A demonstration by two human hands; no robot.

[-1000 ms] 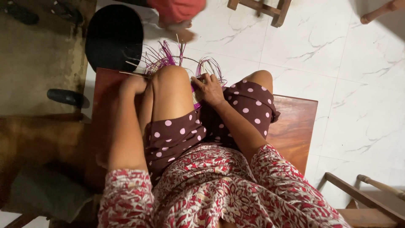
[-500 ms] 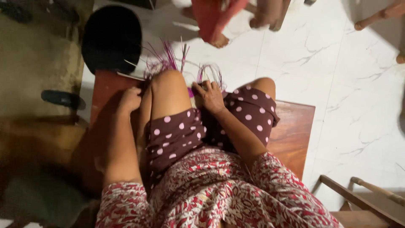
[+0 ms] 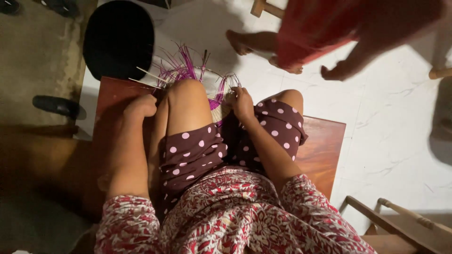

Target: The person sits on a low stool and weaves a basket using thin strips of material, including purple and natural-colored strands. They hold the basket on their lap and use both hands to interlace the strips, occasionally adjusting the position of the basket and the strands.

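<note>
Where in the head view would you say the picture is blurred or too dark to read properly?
Head view: the other person in red is motion-blurred; the left floor strip and the black round object sink into shadow; the white tiles are brightly lit; both hands, left and right, at the purple strands, stay fairly sharp.

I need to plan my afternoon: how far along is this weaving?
A small pale woven patch shows between the knees, so some is done. In hand: the right hand grips purple strands; the left hand is closed near thin sticks. Left: many loose purple strips fan out unwoven.
</note>
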